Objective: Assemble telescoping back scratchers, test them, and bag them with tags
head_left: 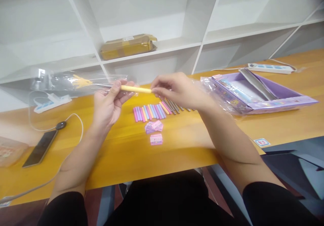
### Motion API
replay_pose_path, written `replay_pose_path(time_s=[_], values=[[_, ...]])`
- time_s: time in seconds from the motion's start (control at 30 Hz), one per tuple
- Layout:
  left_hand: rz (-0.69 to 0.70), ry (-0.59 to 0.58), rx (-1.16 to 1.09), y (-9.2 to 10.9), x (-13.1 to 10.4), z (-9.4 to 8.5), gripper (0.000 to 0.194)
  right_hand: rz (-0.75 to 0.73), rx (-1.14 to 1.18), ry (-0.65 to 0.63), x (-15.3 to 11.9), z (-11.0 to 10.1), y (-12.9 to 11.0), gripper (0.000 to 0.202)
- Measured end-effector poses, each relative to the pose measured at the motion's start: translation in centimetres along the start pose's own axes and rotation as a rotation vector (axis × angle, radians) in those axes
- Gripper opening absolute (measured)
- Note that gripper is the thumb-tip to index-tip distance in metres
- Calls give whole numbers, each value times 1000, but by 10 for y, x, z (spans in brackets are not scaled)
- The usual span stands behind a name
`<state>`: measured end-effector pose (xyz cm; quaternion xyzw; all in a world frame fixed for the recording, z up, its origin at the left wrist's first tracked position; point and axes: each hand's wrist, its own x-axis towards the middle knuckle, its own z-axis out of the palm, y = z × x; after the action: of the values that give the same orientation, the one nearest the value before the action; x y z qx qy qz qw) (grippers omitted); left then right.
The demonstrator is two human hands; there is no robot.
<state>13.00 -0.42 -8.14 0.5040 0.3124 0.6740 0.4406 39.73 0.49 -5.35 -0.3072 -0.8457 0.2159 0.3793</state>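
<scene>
A yellow hand-shaped back scratcher (135,89) is held level above the table, its small yellow claw (82,82) pointing left on a thin metal rod. My left hand (111,102) is closed around it where the rod meets the yellow handle. With fingertips pinched, my right hand (174,89) grips the handle's right end. Clear plastic film surrounds the claw and rod. Below the hands lies a row of pink, purple, blue and yellow handles (149,112), with bare metal rods (174,106) at its right, partly hidden by my right forearm.
Small pink cards (156,139) lie in front of the row, near a fanned stack (153,126). A purple box (278,106) with plastic wrap stands right. A phone (40,148), cable and power strip (52,103) are left. On the shelf behind sits a taped brown parcel (128,46).
</scene>
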Motion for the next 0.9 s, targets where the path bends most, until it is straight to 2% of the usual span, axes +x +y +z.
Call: replay_pose_path(time_s=[0.2,0.33,0.7,0.9], values=[[-44,-4,-1,0,-7,6,38,-124,-15,124,9,31,12,29],[-77,-40,-20,-1,-13,12,41,-101,-46,168,10,45,11,32],[-125,-85,-9,-3,-14,14,44,16,-30,165,8,48,5,37],[-142,-69,29,4,-14,14,46,5,-10,184,5,53,5,36]])
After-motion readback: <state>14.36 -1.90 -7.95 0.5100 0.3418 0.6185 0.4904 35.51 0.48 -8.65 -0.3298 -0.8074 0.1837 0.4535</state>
